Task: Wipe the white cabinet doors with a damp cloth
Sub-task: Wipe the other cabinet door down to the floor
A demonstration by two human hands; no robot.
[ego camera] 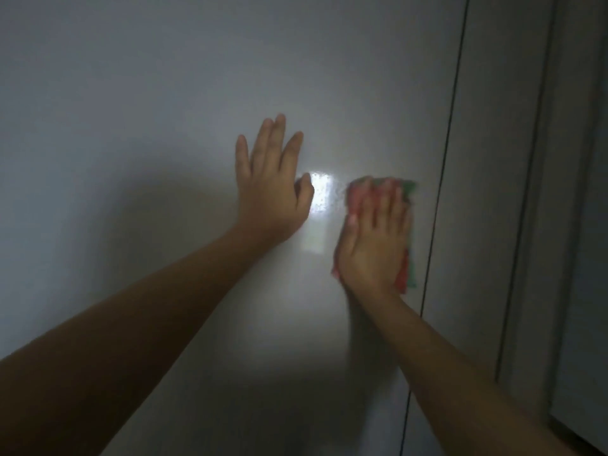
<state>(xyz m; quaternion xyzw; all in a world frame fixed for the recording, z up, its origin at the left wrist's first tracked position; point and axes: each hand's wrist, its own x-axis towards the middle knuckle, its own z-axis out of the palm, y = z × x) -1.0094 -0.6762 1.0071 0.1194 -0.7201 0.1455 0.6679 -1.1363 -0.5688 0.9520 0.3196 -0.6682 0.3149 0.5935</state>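
left hand [271, 189]: flat, fingers straight, on white cabinet door [164, 93] | right hand [375, 238]: fingers straight, presses red-green cloth [408, 258] to door, near its right edge seam [444, 179]

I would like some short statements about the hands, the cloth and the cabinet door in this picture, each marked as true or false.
1. The right hand presses a cloth flat against the cabinet door. True.
2. The cloth is plain blue. False: it shows red and green.
3. The left hand lies on the door with straight fingers and holds nothing. True.
4. The cloth is to the left of the left hand. False: it is to the right of it, near the dark gap at the door's edge.
5. A bright patch of light shows on the door between the two hands. True.
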